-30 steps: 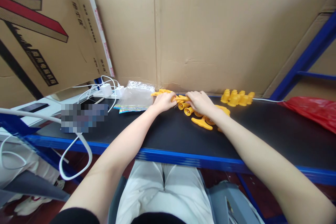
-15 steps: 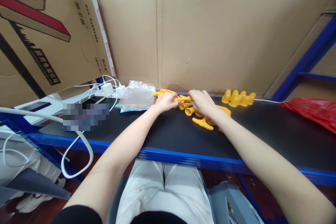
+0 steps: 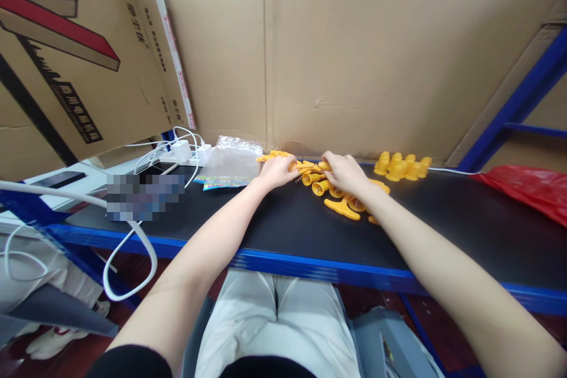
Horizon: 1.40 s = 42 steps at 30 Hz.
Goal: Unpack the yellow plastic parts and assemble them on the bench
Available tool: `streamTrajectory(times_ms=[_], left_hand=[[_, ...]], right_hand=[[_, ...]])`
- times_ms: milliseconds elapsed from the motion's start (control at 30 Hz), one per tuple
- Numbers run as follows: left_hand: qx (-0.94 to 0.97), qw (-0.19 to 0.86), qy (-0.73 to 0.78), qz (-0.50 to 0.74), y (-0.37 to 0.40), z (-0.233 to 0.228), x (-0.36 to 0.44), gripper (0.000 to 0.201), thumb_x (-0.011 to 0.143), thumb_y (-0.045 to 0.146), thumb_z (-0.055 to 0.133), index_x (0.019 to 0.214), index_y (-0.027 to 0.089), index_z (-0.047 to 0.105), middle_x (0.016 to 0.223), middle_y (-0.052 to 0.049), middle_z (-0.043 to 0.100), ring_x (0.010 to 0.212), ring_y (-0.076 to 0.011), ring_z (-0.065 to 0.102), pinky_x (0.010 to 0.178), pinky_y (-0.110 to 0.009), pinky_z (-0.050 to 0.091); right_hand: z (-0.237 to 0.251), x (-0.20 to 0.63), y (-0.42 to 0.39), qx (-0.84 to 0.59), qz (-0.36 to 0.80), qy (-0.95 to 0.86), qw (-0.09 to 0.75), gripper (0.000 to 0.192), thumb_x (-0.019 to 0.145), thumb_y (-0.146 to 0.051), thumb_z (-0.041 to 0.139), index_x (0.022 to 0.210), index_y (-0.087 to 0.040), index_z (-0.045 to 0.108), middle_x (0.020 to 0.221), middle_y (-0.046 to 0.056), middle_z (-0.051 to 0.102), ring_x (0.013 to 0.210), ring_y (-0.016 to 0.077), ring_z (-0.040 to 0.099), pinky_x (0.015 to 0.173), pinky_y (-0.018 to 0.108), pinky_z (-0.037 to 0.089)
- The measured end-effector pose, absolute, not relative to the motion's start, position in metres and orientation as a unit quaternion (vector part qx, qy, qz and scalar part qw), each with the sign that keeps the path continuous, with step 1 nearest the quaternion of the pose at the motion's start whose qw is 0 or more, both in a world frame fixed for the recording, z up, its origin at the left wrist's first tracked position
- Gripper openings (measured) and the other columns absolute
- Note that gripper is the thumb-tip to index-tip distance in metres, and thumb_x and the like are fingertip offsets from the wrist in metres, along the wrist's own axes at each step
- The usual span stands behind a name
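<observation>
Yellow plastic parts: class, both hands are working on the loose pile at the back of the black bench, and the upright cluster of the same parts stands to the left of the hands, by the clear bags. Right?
Not quite. The head view shows the upright cluster to the right of the right hand, not by the clear bags. Both hands, the left hand included, are on the loose pile.

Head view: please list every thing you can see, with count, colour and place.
yellow plastic parts: a loose pile, yellow, table centre, under the hands
standing yellow parts: a small cluster, yellow, by the back wall, right of the hands
clear bags: a stack, transparent, left of the pile
chargers and cables: several, white, far left
red bag: one, red, right edge
cardboard wall: brown, behind the table
table: one, black top, blue edge
left hand: on the pile
right hand: on the pile
</observation>
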<state>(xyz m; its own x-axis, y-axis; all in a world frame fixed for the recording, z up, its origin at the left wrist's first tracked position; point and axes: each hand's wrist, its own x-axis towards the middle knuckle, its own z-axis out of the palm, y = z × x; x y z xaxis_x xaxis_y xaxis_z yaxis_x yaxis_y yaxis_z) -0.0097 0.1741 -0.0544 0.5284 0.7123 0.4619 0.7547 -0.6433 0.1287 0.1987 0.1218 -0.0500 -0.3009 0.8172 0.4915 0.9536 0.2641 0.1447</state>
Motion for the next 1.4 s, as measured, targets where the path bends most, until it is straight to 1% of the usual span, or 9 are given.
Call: streamTrajectory(times_ms=[167, 333, 500, 700, 833, 1000, 1100, 1200, 1400], left_hand=[[-0.850, 0.045, -0.464, -0.244, 0.182, -0.057, -0.011, 0.032, 0.083, 0.029, 0.050, 0.112, 0.026, 0.063, 0.100, -0.007, 0.070, 0.093, -0.0245, 0.064, 0.079, -0.034, 0.047], [-0.828, 0.042, -0.502, -0.247, 0.182, -0.056, -0.011, 0.034, 0.085, 0.021, 0.045, 0.114, 0.024, 0.062, 0.100, -0.008, 0.070, 0.092, -0.0232, 0.065, 0.078, -0.033, 0.048], [-0.807, 0.031, -0.522, -0.275, 0.180, -0.056, -0.011, 0.038, 0.090, 0.018, 0.038, 0.122, 0.025, 0.056, 0.102, -0.007, 0.069, 0.094, -0.0213, 0.064, 0.082, -0.033, 0.047], [-0.822, 0.021, -0.484, -0.299, 0.196, -0.067, -0.017, 0.042, 0.087, 0.014, 0.040, 0.127, 0.023, 0.051, 0.120, -0.009, 0.061, 0.107, -0.0212, 0.057, 0.089, -0.034, 0.046], [-0.848, 0.033, -0.453, -0.271, 0.203, -0.075, -0.018, 0.047, 0.085, 0.012, 0.040, 0.130, 0.020, 0.049, 0.123, -0.011, 0.058, 0.114, -0.0236, 0.053, 0.095, -0.038, 0.043], [-0.864, 0.024, -0.464, -0.194, 0.203, -0.081, -0.016, 0.051, 0.086, 0.014, 0.037, 0.136, 0.022, 0.043, 0.130, -0.012, 0.052, 0.122, -0.0276, 0.046, 0.103, -0.049, 0.035], [-0.856, 0.007, -0.486, -0.179, 0.203, -0.081, -0.014, 0.048, 0.090, 0.019, 0.030, 0.136, 0.024, 0.044, 0.127, -0.012, 0.052, 0.123, -0.0274, 0.045, 0.103, -0.050, 0.033], [-0.844, -0.004, -0.500, -0.193, 0.202, -0.079, -0.014, 0.045, 0.094, 0.028, 0.027, 0.133, 0.025, 0.048, 0.123, -0.012, 0.052, 0.121, -0.0272, 0.045, 0.101, -0.047, 0.036], [-0.846, 0.013, -0.489, -0.210, 0.202, -0.083, -0.012, 0.041, 0.093, 0.034, 0.033, 0.130, 0.026, 0.050, 0.122, -0.011, 0.048, 0.116, -0.0273, 0.047, 0.098, -0.044, 0.038]], right_hand=[[-0.055, 0.199, 0.126, -0.521, -0.183, -0.810, 0.199, 0.015, 0.085, -0.023, 0.047, 0.100, -0.018, 0.048, 0.097, 0.009, 0.067, 0.087, 0.0235, 0.061, 0.076, 0.032, 0.035], [-0.057, 0.189, 0.124, -0.474, -0.163, -0.836, 0.224, 0.018, 0.085, -0.027, 0.050, 0.101, -0.019, 0.049, 0.096, 0.009, 0.067, 0.085, 0.0230, 0.061, 0.077, 0.032, 0.038], [-0.054, 0.186, 0.120, -0.490, -0.165, -0.827, 0.220, 0.018, 0.085, -0.030, 0.051, 0.099, -0.019, 0.050, 0.093, 0.008, 0.068, 0.082, 0.0231, 0.062, 0.075, 0.032, 0.038], [-0.051, 0.188, 0.119, -0.525, -0.165, -0.808, 0.210, 0.020, 0.085, -0.033, 0.053, 0.099, -0.019, 0.051, 0.092, 0.008, 0.069, 0.081, 0.0238, 0.062, 0.074, 0.032, 0.037], [-0.053, 0.190, 0.120, -0.529, -0.164, -0.808, 0.203, 0.021, 0.086, -0.033, 0.053, 0.101, -0.019, 0.052, 0.093, 0.008, 0.069, 0.083, 0.0238, 0.063, 0.076, 0.033, 0.038], [-0.055, 0.194, 0.124, -0.532, -0.165, -0.804, 0.209, 0.020, 0.085, -0.034, 0.052, 0.100, -0.019, 0.052, 0.091, 0.007, 0.068, 0.083, 0.0239, 0.062, 0.078, 0.034, 0.038], [-0.052, 0.202, 0.128, -0.538, -0.177, -0.786, 0.248, 0.019, 0.085, -0.035, 0.052, 0.096, -0.020, 0.053, 0.092, 0.008, 0.067, 0.085, 0.0241, 0.061, 0.079, 0.036, 0.038], [-0.045, 0.221, 0.136, -0.557, -0.215, -0.730, 0.331, 0.021, 0.084, -0.038, 0.053, 0.093, -0.020, 0.055, 0.097, 0.010, 0.064, 0.091, 0.0250, 0.058, 0.079, 0.036, 0.038], [-0.035, 0.299, 0.143, -0.667, -0.282, -0.479, 0.497, 0.026, 0.081, -0.040, 0.056, 0.096, -0.019, 0.058, 0.105, 0.014, 0.060, 0.099, 0.0262, 0.050, 0.085, 0.041, 0.034]])
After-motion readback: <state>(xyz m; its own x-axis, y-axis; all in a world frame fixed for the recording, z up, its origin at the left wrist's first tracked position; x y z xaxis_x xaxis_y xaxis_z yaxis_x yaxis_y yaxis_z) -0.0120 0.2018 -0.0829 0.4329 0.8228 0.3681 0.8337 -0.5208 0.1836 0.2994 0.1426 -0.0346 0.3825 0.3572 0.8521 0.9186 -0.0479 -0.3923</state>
